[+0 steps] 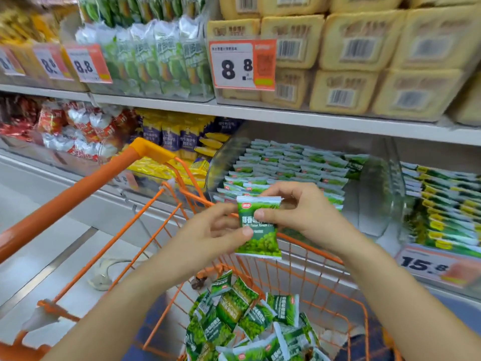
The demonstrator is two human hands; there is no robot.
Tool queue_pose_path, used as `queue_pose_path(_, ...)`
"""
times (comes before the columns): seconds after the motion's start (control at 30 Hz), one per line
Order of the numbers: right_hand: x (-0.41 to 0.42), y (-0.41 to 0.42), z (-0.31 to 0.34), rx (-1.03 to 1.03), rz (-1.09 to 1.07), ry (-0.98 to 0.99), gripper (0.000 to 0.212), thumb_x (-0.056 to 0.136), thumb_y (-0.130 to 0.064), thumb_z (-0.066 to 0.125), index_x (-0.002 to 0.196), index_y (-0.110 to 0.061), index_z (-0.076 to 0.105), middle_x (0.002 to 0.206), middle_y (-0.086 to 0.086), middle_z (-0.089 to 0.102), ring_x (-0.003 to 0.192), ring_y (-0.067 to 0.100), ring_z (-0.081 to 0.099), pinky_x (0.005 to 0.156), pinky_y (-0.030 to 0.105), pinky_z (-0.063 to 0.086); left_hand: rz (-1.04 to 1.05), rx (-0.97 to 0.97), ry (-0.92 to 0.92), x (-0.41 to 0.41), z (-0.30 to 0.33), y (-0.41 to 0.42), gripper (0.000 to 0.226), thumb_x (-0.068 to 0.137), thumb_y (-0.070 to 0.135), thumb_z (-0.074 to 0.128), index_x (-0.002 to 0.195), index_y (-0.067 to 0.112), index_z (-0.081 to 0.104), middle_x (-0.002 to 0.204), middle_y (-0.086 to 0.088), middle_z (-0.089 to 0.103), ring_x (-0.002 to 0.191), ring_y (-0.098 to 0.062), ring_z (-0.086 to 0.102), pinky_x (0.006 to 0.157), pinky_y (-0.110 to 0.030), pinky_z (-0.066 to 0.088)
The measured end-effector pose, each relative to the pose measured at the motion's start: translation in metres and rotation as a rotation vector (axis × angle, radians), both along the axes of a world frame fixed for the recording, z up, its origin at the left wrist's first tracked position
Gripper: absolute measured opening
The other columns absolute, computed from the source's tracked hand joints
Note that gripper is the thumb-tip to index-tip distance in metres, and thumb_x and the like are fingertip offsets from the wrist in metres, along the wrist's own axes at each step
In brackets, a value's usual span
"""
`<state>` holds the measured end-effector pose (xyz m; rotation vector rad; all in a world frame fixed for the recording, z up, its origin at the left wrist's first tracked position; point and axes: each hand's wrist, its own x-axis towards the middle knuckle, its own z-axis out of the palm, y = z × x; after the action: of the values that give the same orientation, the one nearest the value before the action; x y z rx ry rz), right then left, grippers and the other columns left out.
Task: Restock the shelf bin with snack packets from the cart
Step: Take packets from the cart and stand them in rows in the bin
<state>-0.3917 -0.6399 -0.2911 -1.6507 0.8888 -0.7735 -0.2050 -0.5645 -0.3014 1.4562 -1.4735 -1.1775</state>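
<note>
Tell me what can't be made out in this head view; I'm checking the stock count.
- Green snack packet: part of its print is covered by the right hand and left hand.
- Clear plastic shelf bin: the front rows are hidden behind both hands.
- Orange wire cart: its pile of loose green packets is cut off by the bottom edge.
- Orange price tag: blurred, its small print is unreadable.

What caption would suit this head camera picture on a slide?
Both hands, left hand and right hand, hold one green snack packet above the orange cart, before the shelf bin.
</note>
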Motion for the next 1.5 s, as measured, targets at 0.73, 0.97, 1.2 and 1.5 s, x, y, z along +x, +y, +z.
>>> queue_pose_path(0.73, -0.183, -0.089, -0.021, -0.115, -0.680, 0.383, 0.032, 0.098, -0.039, 0.045, 0.108, -0.017, 0.068, 0.114, 0.010, 0.066, 0.109, 0.030, 0.057, 0.086, 0.032, 0.043, 0.149, -0.106, -0.412, -0.192, -0.008, -0.234, 0.017, 0.088, 0.027, 0.068, 0.085, 0.018, 0.053, 0.105, -0.017, 0.067, 0.094, -0.032, 0.067, 0.088, -0.044, 0.054)
queue_pose_path(0.97, -0.183, -0.095, -0.020, -0.176, -0.619, 0.442, 0.026, 0.096, -0.042, 0.048, 0.104, -0.026, 0.066, 0.097, 0.000, 0.066, 0.094, 0.022, 0.058, 0.066, 0.026, 0.033, 0.056, -0.319, -0.625, -0.214, -0.042, -0.287, 0.044, 0.089, 0.029, 0.066, 0.129, 0.015, 0.056, 0.130, -0.006, 0.059, 0.116, -0.024, 0.055, 0.077, -0.021, 0.036)
queue_pose_path(1.2, -0.180, -0.093, -0.023, -0.177, -0.596, 0.494, 0.035, 0.097, -0.046, 0.039, 0.117, -0.025, 0.058, 0.091, 0.008, 0.069, 0.096, 0.028, 0.059, 0.070, 0.031, 0.039, -0.001, -0.482, -0.942, -0.224, -0.057, -0.298, 0.038, 0.085, 0.025, 0.069, 0.122, 0.027, 0.064, 0.124, -0.003, 0.065, 0.120, -0.025, 0.054, 0.100, -0.033, 0.041)
queue_pose_path(1.5, -0.174, -0.094, -0.022, -0.175, -0.631, 0.557, 0.040, 0.096, -0.049, 0.038, 0.122, -0.024, 0.054, 0.088, 0.008, 0.059, 0.088, 0.027, 0.051, 0.068, 0.031, 0.034, -0.161, -0.531, -1.426, -0.242, -0.055, -0.306, 0.043, 0.085, 0.010, 0.062, 0.126, 0.023, 0.060, 0.126, -0.005, 0.058, 0.125, -0.026, 0.043, 0.102, -0.035, 0.032)
